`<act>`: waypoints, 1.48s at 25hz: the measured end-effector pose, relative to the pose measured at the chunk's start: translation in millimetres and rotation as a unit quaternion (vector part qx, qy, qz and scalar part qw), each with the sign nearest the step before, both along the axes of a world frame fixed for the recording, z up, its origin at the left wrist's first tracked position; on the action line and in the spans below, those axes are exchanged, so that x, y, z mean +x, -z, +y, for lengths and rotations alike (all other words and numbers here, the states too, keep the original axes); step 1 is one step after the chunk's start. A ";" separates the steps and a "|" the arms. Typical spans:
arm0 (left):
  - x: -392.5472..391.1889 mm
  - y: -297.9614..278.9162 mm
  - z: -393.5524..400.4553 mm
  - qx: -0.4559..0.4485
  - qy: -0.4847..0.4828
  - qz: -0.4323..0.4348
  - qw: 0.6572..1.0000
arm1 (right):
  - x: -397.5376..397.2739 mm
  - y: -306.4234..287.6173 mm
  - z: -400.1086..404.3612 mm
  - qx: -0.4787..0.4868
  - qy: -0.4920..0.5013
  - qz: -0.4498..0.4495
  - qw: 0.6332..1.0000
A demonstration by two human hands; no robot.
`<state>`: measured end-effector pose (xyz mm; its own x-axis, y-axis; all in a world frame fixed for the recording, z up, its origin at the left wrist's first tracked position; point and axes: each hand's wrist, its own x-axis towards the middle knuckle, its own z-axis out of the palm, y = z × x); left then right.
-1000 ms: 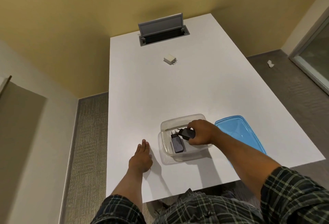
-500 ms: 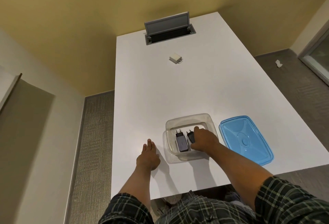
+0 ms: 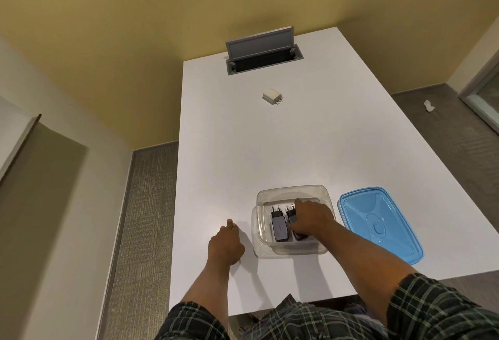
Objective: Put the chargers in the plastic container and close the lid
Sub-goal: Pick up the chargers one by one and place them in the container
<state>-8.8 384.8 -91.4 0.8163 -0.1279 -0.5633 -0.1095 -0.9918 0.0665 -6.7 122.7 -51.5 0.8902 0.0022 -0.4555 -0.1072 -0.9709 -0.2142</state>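
Head cam: two hands, right hand (image 3: 310, 218) inside the clear container (image 3: 293, 192), fingers down on one black charger (image 3: 292, 214), grip unclear; left hand (image 3: 225, 245) loosely curled on the counter (image 3: 297, 137). Two black chargers lie inside side by side, the other (image 3: 278, 225) untouched. One white charger (image 3: 272, 95) sits far off. One blue lid (image 3: 378, 225) just beside the container. Yellow walls, grey carpet.

The right hand (image 3: 310, 219), raised a second ago, is now down inside the container (image 3: 293, 191), its grip laying the second charger (image 3: 291, 214) flat beside the first charger (image 3: 279, 227).
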 end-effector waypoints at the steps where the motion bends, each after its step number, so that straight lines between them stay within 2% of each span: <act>1: 3.8 -6.8 -2.6 0.008 -0.003 -0.010 1.000 | 3.1 -3.2 -2.9 -0.018 -0.026 -0.028 0.999; 4: 18.4 -23.3 -9.6 0.025 0.026 -0.043 0.998 | 16.1 -14.8 -10.3 -0.062 -0.106 -0.106 0.987; 6: 30.9 -24.6 -11.7 0.001 0.033 -0.075 0.997 | 27.9 -20.4 -13.0 -0.072 -0.130 -0.144 0.978; 9: 51.1 -23.7 -14.4 -0.058 0.038 -0.109 0.992 | 49.3 -28.4 -14.4 -0.082 -0.136 -0.184 0.970; 12: 74.8 -25.9 -19.2 -0.071 0.054 -0.137 0.987 | 78.9 -39.5 -16.8 -0.100 -0.126 -0.201 0.966; 15: 102.1 -26.6 -24.0 -0.069 0.061 -0.155 0.984 | 115.7 -48.1 -20.7 -0.113 -0.109 -0.182 0.971; 23: 185.9 -12.1 -38.2 -0.099 0.082 -0.174 0.976 | 212.9 -35.0 -33.6 -0.088 -0.018 -0.038 0.995; 30: 248.9 13.6 -60.2 -0.133 0.069 -0.192 0.970 | 284.3 -4.1 -39.6 -0.059 0.030 -0.064 0.996; 37: 268.2 53.6 -61.6 -0.160 -0.035 -0.179 0.970 | 372.7 11.6 -39.2 -0.020 0.037 -0.084 0.996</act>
